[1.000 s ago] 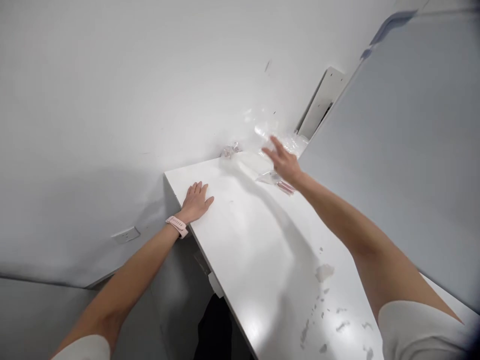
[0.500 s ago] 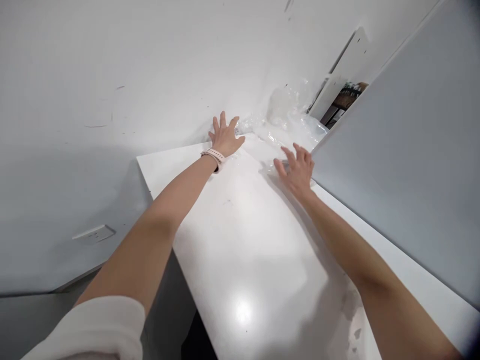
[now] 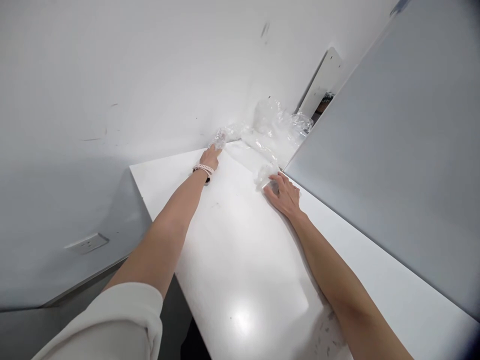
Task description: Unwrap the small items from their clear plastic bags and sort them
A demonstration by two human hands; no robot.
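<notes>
Crumpled clear plastic film (image 3: pixel 268 127) is bunched at the far corner of a white tabletop (image 3: pixel 240 235) and spreads towards both hands. My left hand (image 3: pixel 210 156), with a pale wristband, is closed on the film's left end at the back edge, the fingertips partly hidden in it. Lower and to the right, my right hand (image 3: pixel 287 197) rests on the tabletop near the partition. Its thumb and fingers curl around another bunch of the same film.
A white wall (image 3: pixel 157 75) rises behind the tabletop, and a grey partition (image 3: pixel 393 165) borders its right side. A white slotted panel (image 3: pixel 321 82) stands past the far corner. On the wall at lower left is a power outlet (image 3: pixel 90 243).
Both hands were spread open above the film. They have come down and closed on it, the left at the back edge, the right beside the partition. The view has shifted slightly.
</notes>
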